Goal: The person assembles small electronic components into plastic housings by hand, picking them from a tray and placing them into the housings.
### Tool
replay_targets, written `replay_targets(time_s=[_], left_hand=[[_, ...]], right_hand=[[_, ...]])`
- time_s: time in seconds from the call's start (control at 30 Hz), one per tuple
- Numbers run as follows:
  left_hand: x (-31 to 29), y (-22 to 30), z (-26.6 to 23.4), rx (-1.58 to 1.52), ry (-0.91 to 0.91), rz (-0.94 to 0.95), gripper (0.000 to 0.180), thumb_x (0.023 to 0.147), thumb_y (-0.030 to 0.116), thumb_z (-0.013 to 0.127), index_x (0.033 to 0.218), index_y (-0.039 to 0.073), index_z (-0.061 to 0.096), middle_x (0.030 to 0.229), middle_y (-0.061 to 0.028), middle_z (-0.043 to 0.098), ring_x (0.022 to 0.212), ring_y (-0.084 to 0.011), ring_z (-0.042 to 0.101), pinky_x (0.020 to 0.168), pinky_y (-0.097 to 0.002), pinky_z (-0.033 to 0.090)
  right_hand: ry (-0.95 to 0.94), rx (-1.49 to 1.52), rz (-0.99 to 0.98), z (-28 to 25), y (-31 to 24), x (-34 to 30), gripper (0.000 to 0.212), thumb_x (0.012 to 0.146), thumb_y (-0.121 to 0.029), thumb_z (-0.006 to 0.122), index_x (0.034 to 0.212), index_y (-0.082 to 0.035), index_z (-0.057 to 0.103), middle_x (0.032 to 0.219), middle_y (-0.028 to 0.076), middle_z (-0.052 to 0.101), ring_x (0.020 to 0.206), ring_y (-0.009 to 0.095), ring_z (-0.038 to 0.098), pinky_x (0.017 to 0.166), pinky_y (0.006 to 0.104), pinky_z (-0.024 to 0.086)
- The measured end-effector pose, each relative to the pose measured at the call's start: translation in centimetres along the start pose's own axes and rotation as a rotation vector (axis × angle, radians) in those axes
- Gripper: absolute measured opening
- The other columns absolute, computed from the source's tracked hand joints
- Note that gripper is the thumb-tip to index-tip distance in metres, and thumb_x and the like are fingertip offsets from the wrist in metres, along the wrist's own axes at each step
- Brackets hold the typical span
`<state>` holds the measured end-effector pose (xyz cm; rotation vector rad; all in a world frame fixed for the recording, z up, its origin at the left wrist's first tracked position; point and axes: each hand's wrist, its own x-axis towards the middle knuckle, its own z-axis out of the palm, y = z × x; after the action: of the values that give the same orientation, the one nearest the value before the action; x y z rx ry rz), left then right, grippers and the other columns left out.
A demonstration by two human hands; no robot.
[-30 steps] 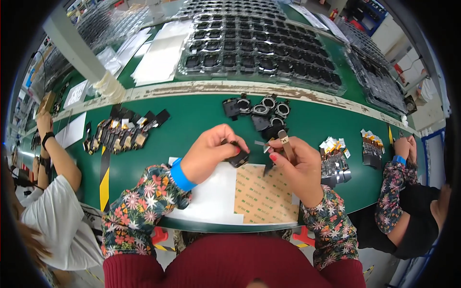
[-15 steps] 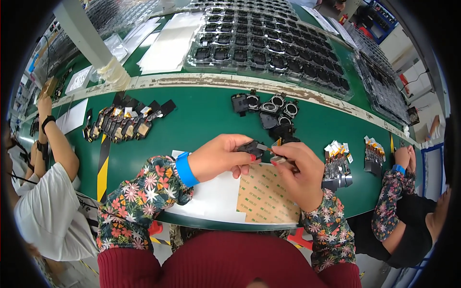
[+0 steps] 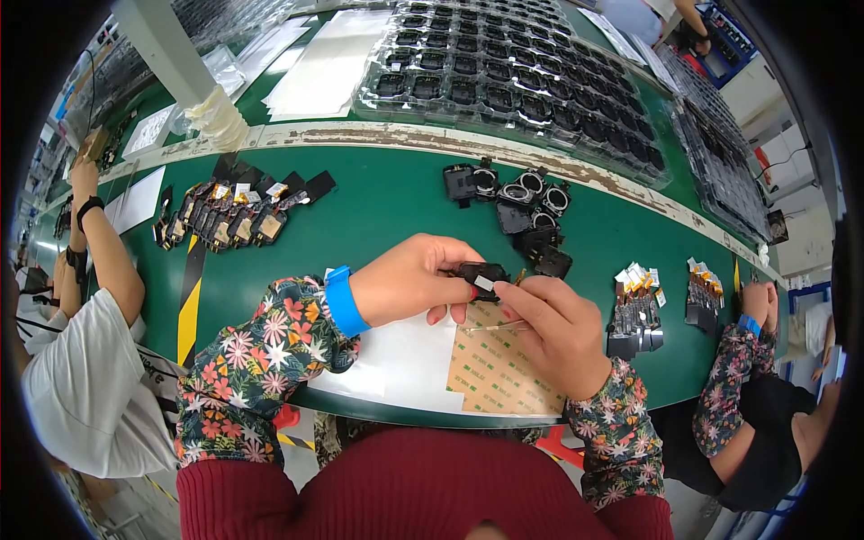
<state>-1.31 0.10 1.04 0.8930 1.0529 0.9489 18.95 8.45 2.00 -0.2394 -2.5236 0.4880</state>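
My left hand (image 3: 403,281), with a blue band at the wrist, grips a small black housing (image 3: 475,271) between thumb and fingers. A small white rectangle (image 3: 484,283) shows on the housing's near side. My right hand (image 3: 565,335) is closed, its fingertips touching the right edge of the housing beside that rectangle. A thin metal tool (image 3: 490,328), which looks like tweezers, sticks out leftward from under my right fingers. Below my hands lie a tan backing sheet (image 3: 504,373) with green print and a white sheet (image 3: 396,369).
Black housings with round rings (image 3: 531,202) lie ahead. At left is a cluster of assembled black units (image 3: 229,216); at right are flat parts with white and orange tabs (image 3: 636,310). Clear trays (image 3: 504,85) stand beyond the ledge. Co-workers sit on both sides.
The black housing has turned in my left hand, and its white rectangle now shows. My right fingertips have moved onto its edge; the orange strip near them is now mostly hidden.
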Motion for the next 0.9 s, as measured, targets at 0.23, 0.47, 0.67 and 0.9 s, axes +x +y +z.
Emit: replay_targets(time_s=[0.23,0.47,0.67,0.9], left_hand=[[0.0,0.0,-0.2,0.005,0.039,0.034,0.021,0.082,-0.002,0.056,0.104,-0.002,0.057,0.077,-0.0071,0.061,0.057,-0.0086,0.056,0.046,-0.0199,0.042],[0.1,-0.3,-0.1,0.058,0.053,0.004,0.018,0.081,-0.001,0.059,0.099,-0.002,0.058,0.077,-0.0070,0.062,0.056,-0.0082,0.057,0.044,-0.0194,0.041],[-0.5,0.6,0.4,0.139,0.078,-0.043,0.017,0.080,-0.003,0.057,0.096,-0.002,0.059,0.076,-0.0063,0.062,0.056,-0.0084,0.058,0.042,-0.0203,0.041],[-0.2,0.4,1.0,0.079,0.133,-0.005,0.018,0.080,-0.004,0.054,0.097,-0.004,0.060,0.075,-0.0071,0.062,0.054,-0.0078,0.057,0.041,-0.0193,0.040]], right_hand=[[-0.094,-0.100,-0.007,0.0,-0.1,-0.1,0.037,0.068,0.001,0.067,0.105,-0.005,0.065,0.084,0.008,0.057,0.064,0.021,0.059,0.053,0.0306,0.048],[-0.099,-0.164,-0.023,0.1,-0.4,-0.2,0.038,0.069,-0.001,0.066,0.107,-0.007,0.065,0.084,0.006,0.056,0.063,0.019,0.058,0.051,0.0298,0.046],[-0.124,-0.264,-0.058,0.0,-0.9,-0.2,0.041,0.067,-0.002,0.062,0.108,-0.008,0.064,0.086,0.006,0.054,0.059,0.018,0.054,0.049,0.0283,0.045],[-0.146,-0.366,-0.087,-0.1,-1.1,-0.4,0.043,0.068,-0.006,0.060,0.111,-0.007,0.063,0.090,0.008,0.053,0.061,0.017,0.055,0.050,0.0279,0.046]])
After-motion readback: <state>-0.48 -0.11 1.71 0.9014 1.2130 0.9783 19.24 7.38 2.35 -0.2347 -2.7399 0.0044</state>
